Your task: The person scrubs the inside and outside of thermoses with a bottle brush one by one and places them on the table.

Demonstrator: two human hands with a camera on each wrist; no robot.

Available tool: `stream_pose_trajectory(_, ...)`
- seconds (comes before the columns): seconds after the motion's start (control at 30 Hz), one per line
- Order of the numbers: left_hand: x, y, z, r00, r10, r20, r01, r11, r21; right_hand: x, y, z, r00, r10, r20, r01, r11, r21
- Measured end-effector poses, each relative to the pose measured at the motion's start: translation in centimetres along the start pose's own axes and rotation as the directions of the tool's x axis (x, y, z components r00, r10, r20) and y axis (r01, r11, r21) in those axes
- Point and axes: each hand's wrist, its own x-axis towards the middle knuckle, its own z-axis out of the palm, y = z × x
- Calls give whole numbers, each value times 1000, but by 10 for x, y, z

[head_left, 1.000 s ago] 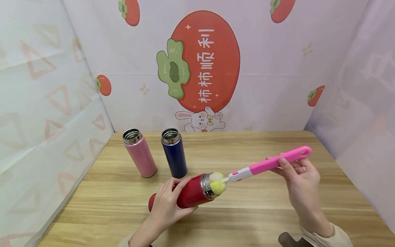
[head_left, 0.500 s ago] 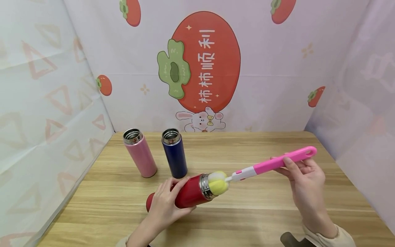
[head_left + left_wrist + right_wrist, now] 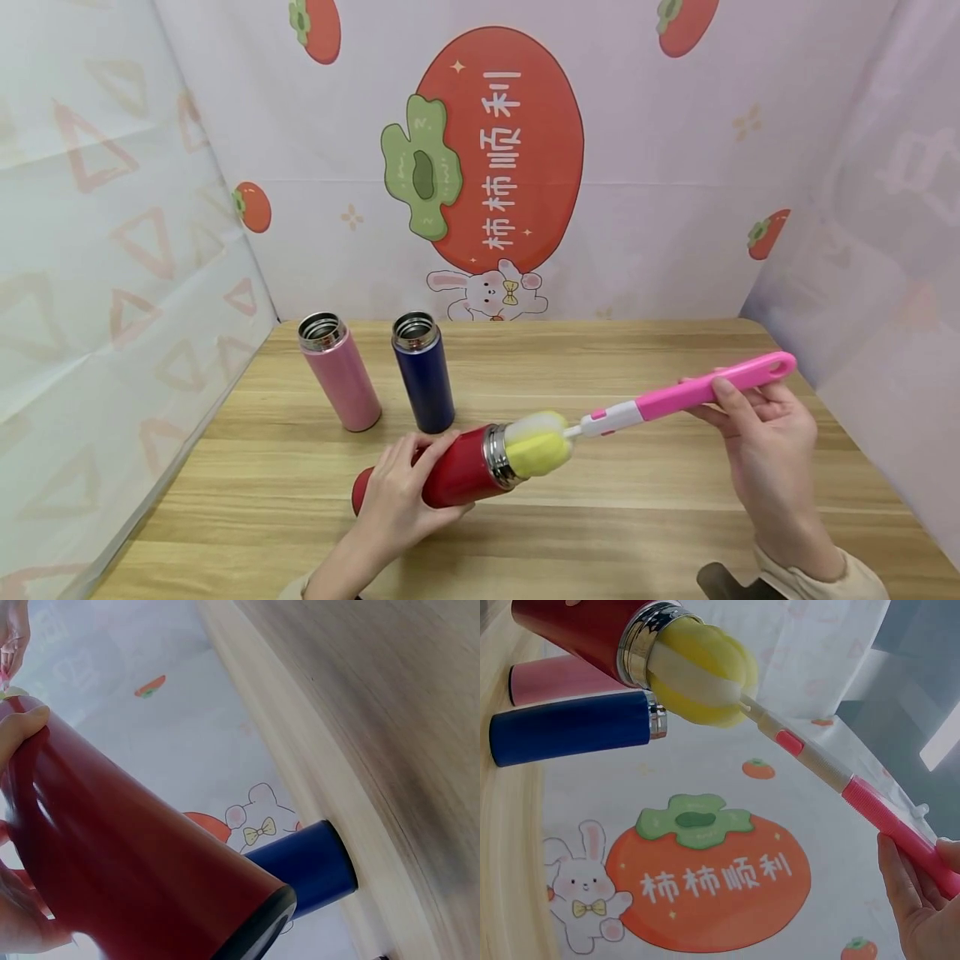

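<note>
My left hand (image 3: 405, 492) grips a red bottle (image 3: 468, 467) round its body. The bottle lies tilted, its steel mouth toward the right. In my right hand (image 3: 772, 442) is a bottle brush (image 3: 675, 396) with a pink and white handle, pinched between thumb and fingers. Its yellow and white sponge head (image 3: 540, 446) sits partly in the bottle's mouth, with much of it outside. The right wrist view shows the sponge (image 3: 705, 671) bulging from the steel neck (image 3: 641, 641). In the left wrist view the red bottle (image 3: 127, 840) fills much of the picture.
A pink bottle (image 3: 345, 379) and a dark blue bottle (image 3: 427, 383) stand upright and uncapped behind the left hand. All rest on a wooden table (image 3: 600, 542). Printed cloth (image 3: 645, 167) hangs at the back and sides.
My right hand has drawn the brush rightward, and more of the sponge shows outside the bottle's mouth. The left hand and red bottle have shifted slightly left.
</note>
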Motion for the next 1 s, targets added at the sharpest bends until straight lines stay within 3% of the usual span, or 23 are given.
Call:
stream_pose_trajectory(0.3,-4,-2,-2,998,-44,49,46,998,-35,3,-4,-5,1000,-19,19,18,998,68)
stream_pose_trajectory(0.47,-3,-2,-2,999,-32,25,33,999,-27,6,-8,-8,1000,-17,12,15,995,99)
stream_pose_trajectory(0.67,-6,-7,-3,997,-65,29,65,998,7,15,-21,-19,995,-42,-92,59,981,186)
stream_pose_trajectory(0.8,-8,-12,-5,997,-72,-15,73,997,36,20,-33,-24,986,-72,-150,93,985,142)
stream_pose_trajectory(1.0,-5,-12,-7,999,-54,2,54,998,22,22,-29,-22,993,-50,-108,62,992,107)
